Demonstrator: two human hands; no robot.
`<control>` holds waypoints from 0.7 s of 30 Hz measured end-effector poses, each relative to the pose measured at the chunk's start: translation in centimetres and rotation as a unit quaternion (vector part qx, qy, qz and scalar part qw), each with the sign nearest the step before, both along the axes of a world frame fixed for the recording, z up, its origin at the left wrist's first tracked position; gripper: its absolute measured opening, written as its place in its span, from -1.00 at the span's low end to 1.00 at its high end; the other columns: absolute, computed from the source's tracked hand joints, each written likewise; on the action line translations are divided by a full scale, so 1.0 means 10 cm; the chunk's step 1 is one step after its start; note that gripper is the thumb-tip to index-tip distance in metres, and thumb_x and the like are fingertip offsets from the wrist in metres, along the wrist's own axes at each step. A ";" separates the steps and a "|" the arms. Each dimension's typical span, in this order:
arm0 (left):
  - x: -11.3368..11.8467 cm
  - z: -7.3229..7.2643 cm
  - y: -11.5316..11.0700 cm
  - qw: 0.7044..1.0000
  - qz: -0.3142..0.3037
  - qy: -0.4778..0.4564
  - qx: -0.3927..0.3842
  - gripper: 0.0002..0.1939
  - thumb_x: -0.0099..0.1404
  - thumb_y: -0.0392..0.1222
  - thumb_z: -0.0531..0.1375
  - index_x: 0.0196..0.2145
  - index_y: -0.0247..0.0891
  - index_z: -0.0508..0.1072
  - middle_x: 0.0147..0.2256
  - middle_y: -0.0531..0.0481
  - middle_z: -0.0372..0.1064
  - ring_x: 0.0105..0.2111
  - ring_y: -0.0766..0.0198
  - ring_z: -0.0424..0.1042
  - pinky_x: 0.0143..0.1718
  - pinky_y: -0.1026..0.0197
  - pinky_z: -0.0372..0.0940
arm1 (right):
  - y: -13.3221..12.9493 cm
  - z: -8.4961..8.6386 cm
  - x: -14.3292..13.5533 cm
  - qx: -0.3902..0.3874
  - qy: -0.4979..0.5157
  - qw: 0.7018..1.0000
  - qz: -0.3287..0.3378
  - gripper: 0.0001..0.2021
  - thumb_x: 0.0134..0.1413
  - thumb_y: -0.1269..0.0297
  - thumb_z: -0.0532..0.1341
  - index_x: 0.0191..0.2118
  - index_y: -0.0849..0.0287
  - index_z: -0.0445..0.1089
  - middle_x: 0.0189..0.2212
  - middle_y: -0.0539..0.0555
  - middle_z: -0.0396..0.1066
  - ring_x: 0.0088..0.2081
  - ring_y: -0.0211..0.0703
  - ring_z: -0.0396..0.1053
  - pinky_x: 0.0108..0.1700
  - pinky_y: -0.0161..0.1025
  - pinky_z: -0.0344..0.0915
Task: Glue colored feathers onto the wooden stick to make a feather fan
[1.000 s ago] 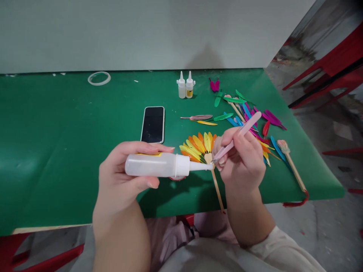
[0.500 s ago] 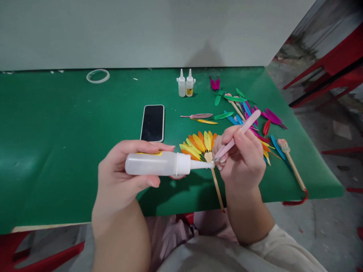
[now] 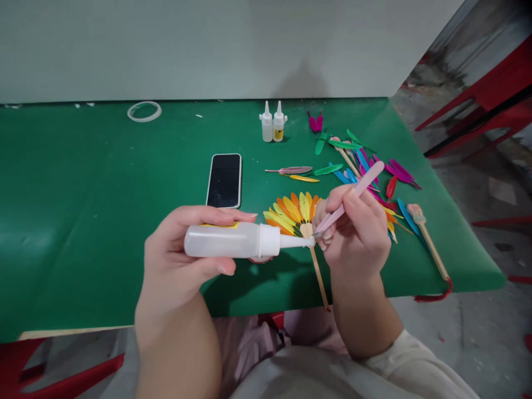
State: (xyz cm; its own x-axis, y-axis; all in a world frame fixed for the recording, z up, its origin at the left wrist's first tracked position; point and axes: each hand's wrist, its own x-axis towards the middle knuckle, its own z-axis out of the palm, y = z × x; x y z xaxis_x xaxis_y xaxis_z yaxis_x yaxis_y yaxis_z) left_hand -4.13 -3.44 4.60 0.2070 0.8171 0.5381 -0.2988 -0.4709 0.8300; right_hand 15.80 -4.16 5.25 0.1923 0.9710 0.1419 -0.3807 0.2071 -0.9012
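The left hand (image 3: 178, 266) grasps the translucent bottle (image 3: 224, 241) sideways, its nozzle (image 3: 295, 241) pointing right; the right hand (image 3: 361, 235) pinches the pink tweezers (image 3: 367, 179), whose tip is at the nozzle (if they touch, I cannot tell); beneath, the feather fan (image 3: 306, 228) lies on the green table (image 3: 103, 221).

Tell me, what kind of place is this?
Probably a craft workspace, but I can't tell whether it's in a home or a workshop. The clues are the loose feathers, the feather fan and the tweezers in the right hand.
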 end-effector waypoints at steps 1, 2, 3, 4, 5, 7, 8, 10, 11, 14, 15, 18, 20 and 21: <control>0.00 0.00 0.00 1.000 0.000 0.002 -0.001 -0.62 0.07 -0.29 0.37 -0.12 -0.32 0.46 -0.16 -0.04 0.51 -0.15 0.24 0.51 -0.17 0.28 0.48 | 0.00 0.00 0.00 0.001 0.001 1.000 0.000 -0.77 0.11 0.12 0.17 -0.49 0.10 0.36 -0.78 -0.11 0.16 -0.75 -0.35 0.19 -0.78 -0.40 0.08; -0.01 0.00 -0.01 1.000 0.000 0.005 -0.004 -0.62 0.07 -0.29 0.37 -0.12 -0.31 0.46 -0.16 -0.04 0.51 -0.15 0.23 0.51 -0.18 0.27 0.48 | 0.00 0.00 0.00 0.004 0.004 1.000 0.001 -0.77 0.11 0.13 0.16 -0.49 0.10 0.37 -0.78 -0.11 0.16 -0.75 -0.35 0.18 -0.78 -0.40 0.08; -0.02 0.01 -0.01 1.000 0.001 0.008 -0.009 -0.62 0.07 -0.29 0.37 -0.12 -0.30 0.46 -0.16 -0.03 0.51 -0.15 0.22 0.51 -0.19 0.26 0.49 | 0.00 0.00 0.01 0.007 0.006 1.000 0.002 -0.77 0.12 0.14 0.16 -0.49 0.10 0.37 -0.78 -0.11 0.16 -0.76 -0.35 0.18 -0.78 -0.40 0.08; -0.02 0.01 -0.02 1.000 0.003 0.010 -0.015 -0.62 0.07 -0.30 0.37 -0.12 -0.29 0.47 -0.16 -0.03 0.51 -0.15 0.22 0.51 -0.20 0.26 0.49 | 0.00 -0.01 0.01 0.010 0.008 1.000 0.003 -0.78 0.12 0.14 0.16 -0.49 0.10 0.37 -0.78 -0.11 0.16 -0.76 -0.35 0.18 -0.78 -0.40 0.07; -0.02 0.01 -0.02 1.000 0.005 0.010 -0.018 -0.62 0.06 -0.30 0.38 -0.13 -0.29 0.47 -0.17 -0.03 0.51 -0.15 0.21 0.51 -0.20 0.26 0.49 | 0.01 -0.01 0.01 0.010 0.008 1.000 0.004 -0.78 0.12 0.14 0.16 -0.48 0.10 0.38 -0.78 -0.11 0.16 -0.76 -0.35 0.17 -0.78 -0.40 0.07; -0.02 0.02 -0.03 1.000 0.005 0.007 -0.019 -0.61 0.05 -0.32 0.38 -0.13 -0.31 0.47 -0.18 -0.04 0.51 -0.15 0.20 0.51 -0.20 0.26 0.48 | 0.01 -0.01 0.00 0.007 0.003 1.000 0.004 -0.77 0.12 0.13 0.16 -0.48 0.09 0.37 -0.78 -0.11 0.16 -0.76 -0.36 0.17 -0.78 -0.40 0.07; -0.02 0.02 -0.03 1.000 0.005 0.007 -0.019 -0.61 0.05 -0.32 0.38 -0.13 -0.32 0.47 -0.19 -0.05 0.51 -0.15 0.20 0.51 -0.20 0.27 0.49 | 0.00 -0.01 0.00 0.005 0.000 1.000 0.004 -0.77 0.12 0.12 0.16 -0.48 0.09 0.37 -0.78 -0.11 0.15 -0.76 -0.35 0.17 -0.78 -0.40 0.07; -0.02 0.02 -0.03 1.000 0.007 0.012 -0.021 -0.61 0.05 -0.31 0.38 -0.13 -0.30 0.47 -0.19 -0.04 0.51 -0.16 0.20 0.51 -0.22 0.27 0.49 | 0.00 0.00 -0.01 0.001 -0.002 1.000 0.001 -0.77 0.11 0.11 0.16 -0.49 0.09 0.37 -0.78 -0.11 0.15 -0.76 -0.35 0.16 -0.78 -0.40 0.07; -0.02 0.02 -0.03 1.000 0.010 0.016 -0.022 -0.62 0.05 -0.30 0.38 -0.14 -0.29 0.47 -0.19 -0.03 0.51 -0.16 0.20 0.51 -0.23 0.26 0.50 | 0.00 0.00 -0.01 -0.001 -0.002 1.000 -0.001 -0.77 0.11 0.11 0.17 -0.49 0.09 0.36 -0.78 -0.11 0.15 -0.76 -0.35 0.16 -0.79 -0.40 0.06; -0.01 0.02 -0.03 1.000 0.008 0.018 -0.022 -0.63 0.07 -0.29 0.37 -0.13 -0.26 0.46 -0.17 0.00 0.51 -0.16 0.22 0.51 -0.25 0.26 0.50 | 0.00 0.00 -0.01 -0.001 0.001 1.000 -0.004 -0.77 0.11 0.11 0.17 -0.49 0.09 0.36 -0.78 -0.11 0.15 -0.76 -0.35 0.16 -0.80 -0.40 0.05; -0.01 0.02 -0.03 1.000 0.009 0.018 -0.019 -0.62 0.06 -0.29 0.37 -0.13 -0.26 0.47 -0.17 0.00 0.51 -0.16 0.22 0.51 -0.23 0.26 0.50 | 0.00 0.00 -0.01 0.001 0.003 1.000 -0.002 -0.77 0.11 0.12 0.17 -0.49 0.09 0.37 -0.78 -0.11 0.16 -0.76 -0.35 0.16 -0.79 -0.40 0.05; -0.02 0.02 -0.03 1.000 0.012 0.023 -0.016 -0.61 0.04 -0.30 0.39 -0.14 -0.27 0.47 -0.17 0.00 0.51 -0.16 0.23 0.51 -0.18 0.27 0.48 | 0.00 0.00 -0.01 0.009 0.013 1.000 0.004 -0.79 0.11 0.16 0.16 -0.48 0.09 0.38 -0.77 -0.11 0.17 -0.75 -0.36 0.17 -0.79 -0.41 0.06; -0.02 0.02 -0.03 1.000 0.020 0.020 -0.014 -0.61 0.04 -0.29 0.39 -0.14 -0.27 0.47 -0.18 0.01 0.51 -0.16 0.22 0.52 -0.17 0.27 0.48 | 0.01 0.00 -0.01 0.006 0.011 1.000 0.003 -0.79 0.11 0.17 0.16 -0.49 0.09 0.38 -0.78 -0.11 0.17 -0.76 -0.36 0.16 -0.79 -0.41 0.05; -0.02 0.01 -0.03 1.000 0.020 0.016 -0.013 -0.62 0.05 -0.28 0.39 -0.14 -0.27 0.47 -0.19 0.01 0.52 -0.16 0.22 0.52 -0.17 0.27 0.47 | 0.01 0.00 -0.01 0.003 0.008 1.000 0.000 -0.78 0.11 0.16 0.16 -0.50 0.09 0.37 -0.79 -0.11 0.16 -0.77 -0.36 0.15 -0.80 -0.40 0.04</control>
State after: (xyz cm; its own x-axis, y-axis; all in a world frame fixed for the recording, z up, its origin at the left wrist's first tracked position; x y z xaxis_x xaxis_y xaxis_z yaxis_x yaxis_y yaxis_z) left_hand -4.30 -3.75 4.72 0.1902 0.8388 0.5101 -0.2535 -0.4600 0.8510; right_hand 15.67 -4.10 5.26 0.1954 0.9699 0.1453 -0.3950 0.2135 -0.8935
